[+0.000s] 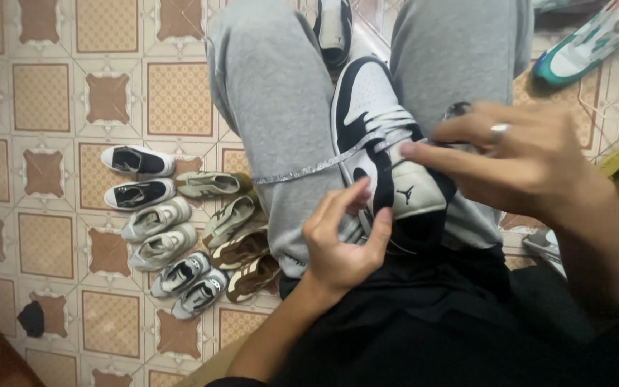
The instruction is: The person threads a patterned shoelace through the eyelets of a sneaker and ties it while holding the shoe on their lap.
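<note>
Over patterned floor tiles [51, 100], both hands' fingers [356, 197] pinch a black-and-white sneaker's [388, 143] grey lace [302, 172].

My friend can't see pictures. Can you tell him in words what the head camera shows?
A person's left hand and right hand work the grey lace of a black and white sneaker resting on their lap, between grey-trousered legs. On the patterned tile floor to the left, pairs of sneakers stand in two rows; a teal and white shoe lies top right.
</note>
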